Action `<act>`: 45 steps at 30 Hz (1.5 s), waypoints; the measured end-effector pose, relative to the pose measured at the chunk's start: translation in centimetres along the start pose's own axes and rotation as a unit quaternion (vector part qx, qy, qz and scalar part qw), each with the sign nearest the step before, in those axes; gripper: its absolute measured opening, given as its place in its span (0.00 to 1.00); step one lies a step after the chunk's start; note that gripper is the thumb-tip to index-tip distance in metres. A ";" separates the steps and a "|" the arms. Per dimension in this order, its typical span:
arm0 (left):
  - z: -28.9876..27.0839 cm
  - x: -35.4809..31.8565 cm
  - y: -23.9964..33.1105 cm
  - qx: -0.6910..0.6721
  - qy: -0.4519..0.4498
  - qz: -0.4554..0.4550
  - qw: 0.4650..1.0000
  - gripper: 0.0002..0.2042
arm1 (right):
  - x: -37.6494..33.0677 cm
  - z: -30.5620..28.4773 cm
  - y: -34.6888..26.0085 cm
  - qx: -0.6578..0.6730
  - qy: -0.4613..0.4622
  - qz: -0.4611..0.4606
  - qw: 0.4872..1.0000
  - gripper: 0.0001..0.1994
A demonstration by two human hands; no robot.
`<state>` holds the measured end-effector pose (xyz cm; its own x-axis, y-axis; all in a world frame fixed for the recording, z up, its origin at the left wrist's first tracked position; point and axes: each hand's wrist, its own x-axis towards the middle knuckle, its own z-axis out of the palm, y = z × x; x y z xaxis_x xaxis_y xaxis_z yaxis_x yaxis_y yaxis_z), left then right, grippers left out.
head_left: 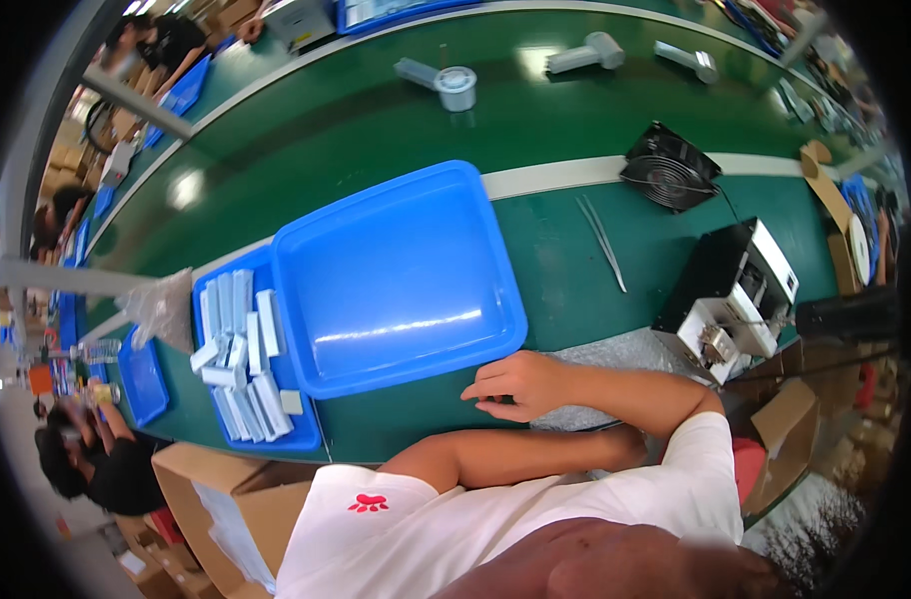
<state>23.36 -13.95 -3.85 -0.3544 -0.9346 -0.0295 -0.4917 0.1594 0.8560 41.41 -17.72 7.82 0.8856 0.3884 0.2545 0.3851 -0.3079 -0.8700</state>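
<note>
My right hand (515,386) rests near the front edge of the green bench, fingers pointing left and somewhat apart, with nothing in it. It lies just below the corner of a large blue tray (396,377). Across my body runs my left forearm, and my left hand (627,447) is tucked under the right arm by the elbow, its fingers hidden. Beside the large tray, a second blue tray (301,435) partly under it holds several pale, long rectangular pieces (238,349). A sheet of clear plastic wrap (600,357) lies under my right forearm.
Tweezers (603,245) lie right of the large tray, near a black fan (668,172) and a black-and-white machine (730,295). Pale round-headed devices with handles (457,90) stand along the green conveyor (356,130). An open cardboard box (216,484) sits front left. Other people work at left.
</note>
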 end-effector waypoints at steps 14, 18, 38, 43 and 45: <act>-7.5 -1.6 2.5 -0.054 -0.116 0.011 0.992 0.10 | -0.6 0.2 0.4 0.019 0.029 -0.028 0.999 0.07; -7.5 -1.3 2.1 -0.046 -0.124 0.024 0.991 0.10 | -0.6 0.6 0.7 0.014 0.024 -0.045 0.999 0.07; -8.1 -3.4 1.2 -0.073 -0.163 0.055 0.982 0.11 | -0.8 0.6 0.9 0.039 0.028 -0.037 0.998 0.06; -8.3 -3.5 1.1 -0.074 -0.169 0.056 0.981 0.12 | -0.7 0.7 0.9 0.047 0.039 -0.033 0.998 0.06; -8.2 -3.5 1.3 -0.074 -0.174 0.057 0.980 0.12 | -0.7 0.7 0.9 0.045 0.041 -0.035 0.998 0.06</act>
<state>30.49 -13.05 1.56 -0.6625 -0.7446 -0.0817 -0.3216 0.1843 0.9288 40.98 -17.65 6.59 0.8767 0.3327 0.3474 0.4262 -0.2024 -0.8817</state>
